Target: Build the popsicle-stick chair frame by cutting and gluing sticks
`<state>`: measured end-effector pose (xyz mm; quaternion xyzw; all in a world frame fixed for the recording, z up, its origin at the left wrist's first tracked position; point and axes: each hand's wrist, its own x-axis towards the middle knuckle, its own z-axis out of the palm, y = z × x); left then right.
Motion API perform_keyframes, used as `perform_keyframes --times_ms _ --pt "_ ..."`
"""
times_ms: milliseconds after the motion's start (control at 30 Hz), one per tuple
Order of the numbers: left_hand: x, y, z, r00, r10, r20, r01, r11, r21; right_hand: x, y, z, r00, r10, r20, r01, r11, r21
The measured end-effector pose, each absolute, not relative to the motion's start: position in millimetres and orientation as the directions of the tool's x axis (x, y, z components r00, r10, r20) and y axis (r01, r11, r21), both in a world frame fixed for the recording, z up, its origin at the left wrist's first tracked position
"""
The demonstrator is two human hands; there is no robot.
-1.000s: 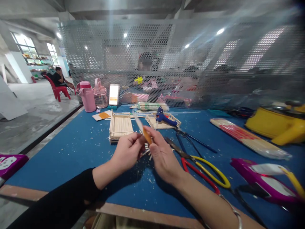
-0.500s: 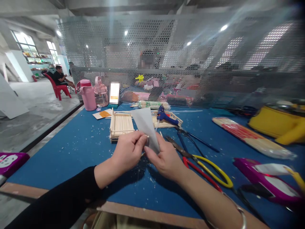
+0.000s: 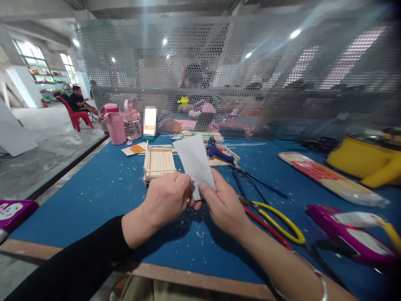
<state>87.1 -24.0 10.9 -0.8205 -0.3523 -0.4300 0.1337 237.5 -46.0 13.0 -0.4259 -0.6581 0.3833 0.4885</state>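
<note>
While the blue-topped rectangular bench [image 3: 103, 200] carries a slatted pale-wood stick tray [image 3: 160, 161] toward its far edge, the white rectangular card [image 3: 196, 161] is above its middle, pinched in the right hand's [image 3: 224, 202] fingers; the left hand's [image 3: 169, 194] curled fingers sit beside it, their grip unclear.

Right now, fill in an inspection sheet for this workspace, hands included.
Surface: blue table, pale scraps scattered over it.
Work things: stick tray; blue glue gun by a second stick frame.
Clutter: red-and-yellow-handled cutters, packaged sticks, pink flask.
Hands: right hand holds a white card; left hand beside it, contents hidden.
Cables: dark cord at lower right; its ends can't be traced.
Surroundings: perforated screen behind table; person seated in a red chair, left.
</note>
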Motion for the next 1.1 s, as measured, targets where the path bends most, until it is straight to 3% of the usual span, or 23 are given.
perform_keyframes --times_ms 233,433,700,867,1000,1100 --pt "85 -24 13 0.408 0.426 0.807 0.717 -0.697 0.006 236 -45 16 -0.169 0.967 0.189 -0.01 0.19 -0.982" --pt "84 -23 13 0.385 0.434 0.814 0.716 -0.698 0.033 238 -45 17 -0.199 0.964 0.175 -0.05 0.168 -0.985" --pt "87 -22 7 0.386 0.52 0.762 0.657 -0.735 0.168 236 -45 21 -0.183 0.97 0.16 -0.04 0.156 -0.987" --pt "85 -18 11 0.223 0.616 0.756 0.596 -0.699 0.394 239 -44 21 -0.231 0.967 0.106 -0.061 0.094 -0.994" --pt "84 -14 13 0.137 0.767 0.627 0.326 -0.632 0.703 240 -43 20 -0.204 0.972 0.116 -0.121 0.092 -0.988" --pt "85 -12 11 0.124 0.849 0.514 0.133 -0.527 0.839 239 -42 18 -0.188 0.974 0.125 -0.127 0.102 -0.987"
